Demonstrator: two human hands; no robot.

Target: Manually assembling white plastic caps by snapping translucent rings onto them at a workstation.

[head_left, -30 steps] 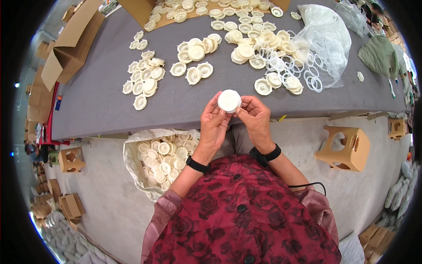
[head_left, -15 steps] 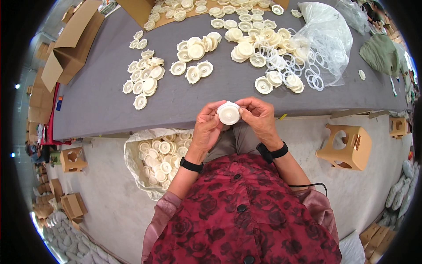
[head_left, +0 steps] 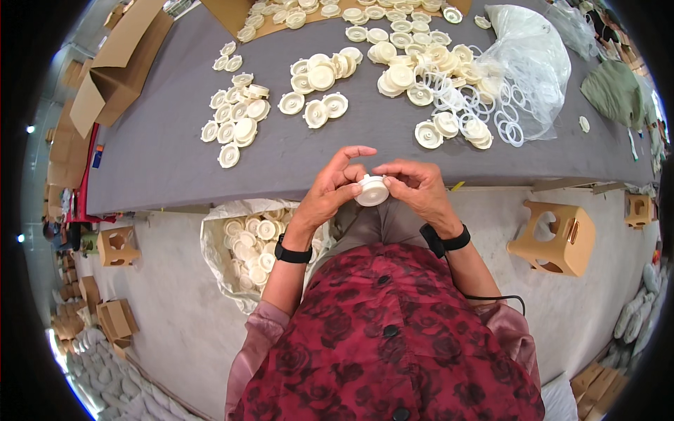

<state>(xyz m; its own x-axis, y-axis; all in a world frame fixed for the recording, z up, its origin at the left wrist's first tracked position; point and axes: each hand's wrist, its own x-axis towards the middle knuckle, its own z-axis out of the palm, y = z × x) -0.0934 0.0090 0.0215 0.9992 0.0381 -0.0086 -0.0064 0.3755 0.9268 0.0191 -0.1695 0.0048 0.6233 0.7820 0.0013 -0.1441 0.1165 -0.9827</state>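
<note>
Both hands had drawn the cream plastic cap [head_left: 371, 190] down from above the desk [head_left: 161, 161] edge toward the lap — left hand [head_left: 330, 193] and right hand [head_left: 415, 188] pinching its rim, fingers working it, left forefinger lifted.

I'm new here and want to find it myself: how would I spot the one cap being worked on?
Start at the long grey table and come to its near edge. There the left hand and right hand pinch one round cream cap. It alone is held off the table; the other caps lie flat in heaps.
</note>
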